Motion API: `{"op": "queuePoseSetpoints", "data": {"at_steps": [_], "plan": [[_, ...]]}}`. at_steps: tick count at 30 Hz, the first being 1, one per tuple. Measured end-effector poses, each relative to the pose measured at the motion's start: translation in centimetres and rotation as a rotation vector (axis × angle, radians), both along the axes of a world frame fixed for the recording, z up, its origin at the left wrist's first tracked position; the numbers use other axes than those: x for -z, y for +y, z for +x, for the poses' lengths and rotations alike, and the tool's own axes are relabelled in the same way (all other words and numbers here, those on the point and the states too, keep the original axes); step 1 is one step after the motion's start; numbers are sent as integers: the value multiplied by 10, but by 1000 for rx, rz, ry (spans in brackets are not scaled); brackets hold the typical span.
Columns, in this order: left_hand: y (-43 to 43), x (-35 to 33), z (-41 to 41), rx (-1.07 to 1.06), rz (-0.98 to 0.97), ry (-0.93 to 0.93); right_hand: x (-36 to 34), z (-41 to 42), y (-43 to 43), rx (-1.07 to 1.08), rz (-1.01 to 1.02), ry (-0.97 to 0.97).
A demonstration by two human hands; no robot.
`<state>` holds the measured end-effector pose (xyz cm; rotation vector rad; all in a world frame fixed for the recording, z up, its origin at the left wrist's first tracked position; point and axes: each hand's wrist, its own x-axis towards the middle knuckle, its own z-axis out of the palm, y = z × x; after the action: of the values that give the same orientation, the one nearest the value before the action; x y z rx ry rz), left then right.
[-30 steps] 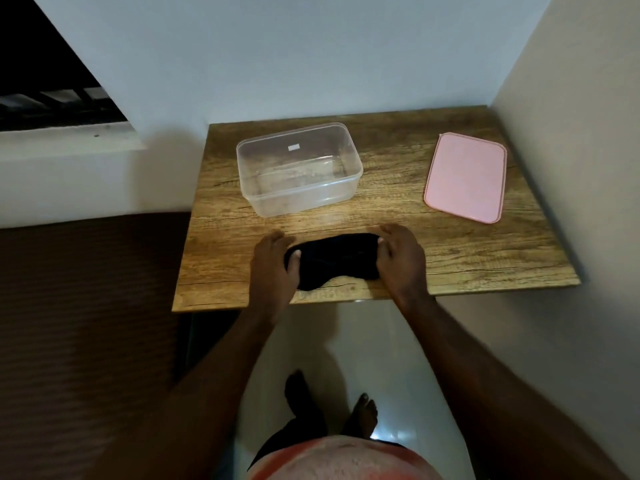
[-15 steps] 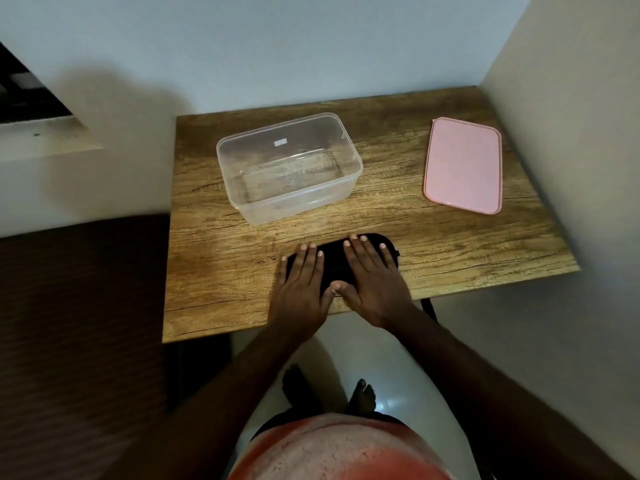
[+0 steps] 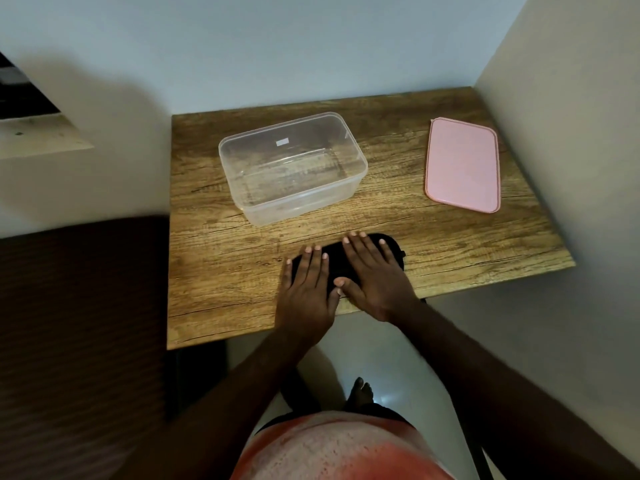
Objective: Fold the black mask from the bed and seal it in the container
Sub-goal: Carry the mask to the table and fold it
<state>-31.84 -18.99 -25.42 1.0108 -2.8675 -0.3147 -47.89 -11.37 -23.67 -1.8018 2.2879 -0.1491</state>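
Note:
The black mask (image 3: 334,263) lies flat near the front edge of the wooden table (image 3: 221,271), mostly hidden under both hands. My left hand (image 3: 306,289) presses on its left half with straight fingers. My right hand (image 3: 372,275) lies flat on its right half, thumbs touching between them. The clear plastic container (image 3: 292,168) stands open just behind the mask. Its pink lid (image 3: 462,164) lies flat at the table's back right.
White walls close off the table at the back and on the right. A dark brown bed (image 3: 79,323) sits left of the table. The pale tiled floor (image 3: 391,368) and my bare feet show below the front edge.
A second ago my hands held the mask by its two ends. They have since moved inward and now lie flat on top of it, side by side.

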Motion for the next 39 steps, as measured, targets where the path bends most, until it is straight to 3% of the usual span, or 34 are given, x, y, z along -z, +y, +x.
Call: {"op": "queuePoseSetpoints", "data": {"at_steps": [8, 11, 15, 18, 23, 29, 35, 39], "plan": [[-17, -4, 42, -37, 53, 67, 5, -4, -1, 85, 18, 62], [-20, -13, 54, -115, 220, 245, 4, -5, -2, 84, 21, 58], [-23, -26, 49, -409, 499, 504, 2, -10, -4, 50, 10, 36], [-24, -27, 36, -467, 458, 560, -5, -10, -6, 9, -35, -29], [-21, -29, 28, -467, 389, 618, -13, 10, 1, -26, -287, -61], [-10, -44, 18, -548, 492, 765, -1, 13, -3, -104, -262, -177], [-12, -47, 6, -404, 600, 689, -5, 16, -8, -43, -282, -273], [-17, -40, -1, -329, 453, 588, -5, 17, -9, -17, -279, -260]]}}
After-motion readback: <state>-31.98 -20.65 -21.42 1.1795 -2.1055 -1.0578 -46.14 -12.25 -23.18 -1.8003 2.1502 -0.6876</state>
